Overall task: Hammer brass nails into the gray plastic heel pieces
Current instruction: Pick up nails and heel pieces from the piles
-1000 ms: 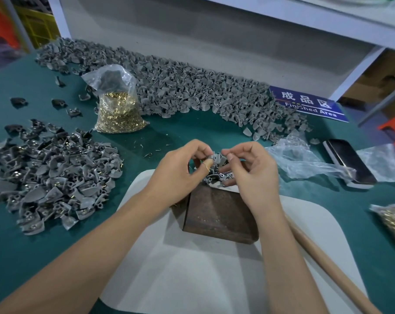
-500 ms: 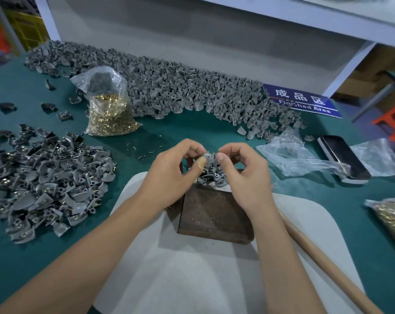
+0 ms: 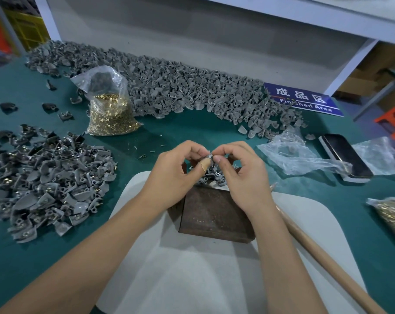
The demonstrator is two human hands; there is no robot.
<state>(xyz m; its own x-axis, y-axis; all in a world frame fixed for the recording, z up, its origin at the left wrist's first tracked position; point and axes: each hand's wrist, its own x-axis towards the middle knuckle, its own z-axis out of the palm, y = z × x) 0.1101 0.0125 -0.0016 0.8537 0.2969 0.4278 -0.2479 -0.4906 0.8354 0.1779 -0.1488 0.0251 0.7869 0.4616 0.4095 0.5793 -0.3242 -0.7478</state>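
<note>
My left hand (image 3: 173,173) and my right hand (image 3: 241,175) meet fingertip to fingertip above a rusty metal block (image 3: 214,216). Between them they pinch one small gray heel piece (image 3: 209,157); whether a nail is in it is too small to tell. My left thumb wears a tan bandage. A small heap of gray heel pieces (image 3: 212,174) lies just beyond the block, partly hidden by my fingers. A clear bag of brass nails (image 3: 110,116) stands at the back left. The hammer's wooden handle (image 3: 323,257) lies untouched to the right of my right forearm.
A white mat (image 3: 192,273) lies under the block on the green table (image 3: 192,132). Heel pieces with nails are heaped at the left (image 3: 47,184), a long bank of plain ones along the back (image 3: 169,87). A phone (image 3: 343,155), crumpled plastic (image 3: 296,155) and another nail bag (image 3: 393,214) sit right.
The hands stay together over the block, with fingertips closer around the piece and lifted slightly. The camera view has shifted a little to the right.
</note>
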